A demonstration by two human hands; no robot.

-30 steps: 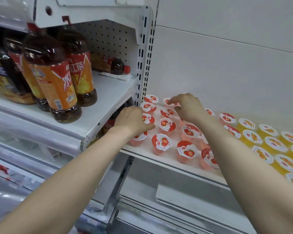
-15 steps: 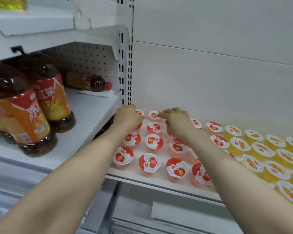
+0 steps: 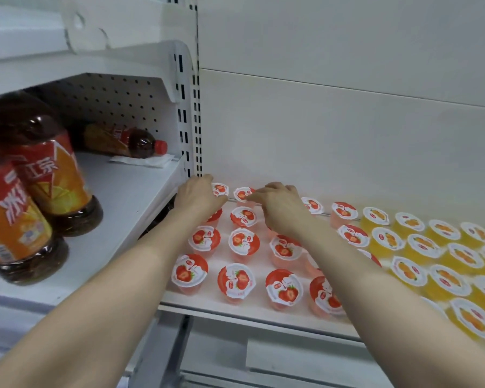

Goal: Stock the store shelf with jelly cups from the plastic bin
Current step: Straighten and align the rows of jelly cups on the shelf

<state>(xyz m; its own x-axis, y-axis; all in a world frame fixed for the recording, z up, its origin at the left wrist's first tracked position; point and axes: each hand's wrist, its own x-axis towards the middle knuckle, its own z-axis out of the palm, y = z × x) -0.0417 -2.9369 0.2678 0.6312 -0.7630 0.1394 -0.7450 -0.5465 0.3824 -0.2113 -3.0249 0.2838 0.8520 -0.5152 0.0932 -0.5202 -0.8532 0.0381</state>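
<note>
- Jelly shelf [image 3: 235,313]: white deck running right from the foot of the slotted upright [image 3: 191,121]. A bare strip lies along its front lip.
- Tea bottles [image 3: 53,175]: standing left of the upright on the neighbouring shelf.
- Orange jelly cups [image 3: 412,274]: far right of the upright, packed close, upright, lids up.
- Strawberry jelly cups [image 3: 244,243]: rows just right of the upright, long axes vertical, foil lids up, gaps between them.
- Right hand [image 3: 280,212]: farther right of the upright, fingers curled, forefinger tip on the lid rim of a rear-row cup [image 3: 243,194]. Whether it grips cannot be told.
- Left hand [image 3: 198,198]: at the upright's foot, fingers curled down against the corner cup [image 3: 220,189]. Any grip is hidden.
</note>
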